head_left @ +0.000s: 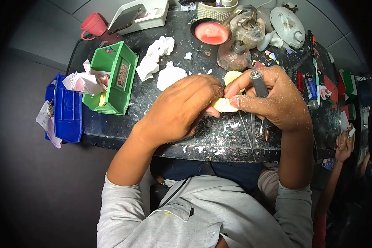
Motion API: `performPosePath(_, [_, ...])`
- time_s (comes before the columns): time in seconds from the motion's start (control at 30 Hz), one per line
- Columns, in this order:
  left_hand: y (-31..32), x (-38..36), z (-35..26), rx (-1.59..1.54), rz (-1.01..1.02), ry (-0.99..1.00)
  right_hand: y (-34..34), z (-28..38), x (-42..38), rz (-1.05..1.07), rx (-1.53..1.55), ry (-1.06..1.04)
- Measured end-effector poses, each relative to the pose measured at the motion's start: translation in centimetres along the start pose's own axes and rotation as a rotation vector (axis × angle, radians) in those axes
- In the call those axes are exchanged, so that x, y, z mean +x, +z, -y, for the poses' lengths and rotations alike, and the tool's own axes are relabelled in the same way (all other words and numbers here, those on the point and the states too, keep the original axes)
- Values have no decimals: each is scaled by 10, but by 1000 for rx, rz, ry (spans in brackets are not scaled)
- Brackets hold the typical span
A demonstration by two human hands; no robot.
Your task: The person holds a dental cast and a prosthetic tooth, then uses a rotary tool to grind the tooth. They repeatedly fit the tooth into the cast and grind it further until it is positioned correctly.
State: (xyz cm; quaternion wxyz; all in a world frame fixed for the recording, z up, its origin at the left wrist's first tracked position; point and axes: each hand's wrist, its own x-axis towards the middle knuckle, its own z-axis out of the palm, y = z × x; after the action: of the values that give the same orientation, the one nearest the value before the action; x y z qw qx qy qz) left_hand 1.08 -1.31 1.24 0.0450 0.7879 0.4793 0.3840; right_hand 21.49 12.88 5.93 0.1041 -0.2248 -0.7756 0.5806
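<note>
Both hands meet over the near half of the black table, around a pale yellow dental cast [225, 106]. My left hand [180, 107] is closed on the cast's left side, its fingers partly hidden behind the palm. A dark grey rotary handpiece [259, 84] rests in my closed right hand [285, 101], between thumb and palm. The right thumb and forefinger also press on the cast. White dust covers the right hand. Below the hands, thin metal tools [248, 134] lie among white and pink shavings [217, 140].
At left stand a green bin [122, 97] with crumpled paper and a blue bin [68, 120]. A pink wax dish [211, 32] and a glass spirit burner [234, 56] stand at the back. White tissue [171, 76] lies behind my left hand. Another person's hand [344, 144] shows at right.
</note>
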Motion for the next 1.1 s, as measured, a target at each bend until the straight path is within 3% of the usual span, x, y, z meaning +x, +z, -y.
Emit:
performPosePath(0.1, [2,-5,3,-47,-10,-5,-3,1,1,93,126,119])
performPosePath(0.93, [4,-6,-2,-101,-93,9,-4,-2,1,180,227,182])
performPosePath(1.1, [7,-4,5,-103,-145,105,0,-7,-2,72,98,-64])
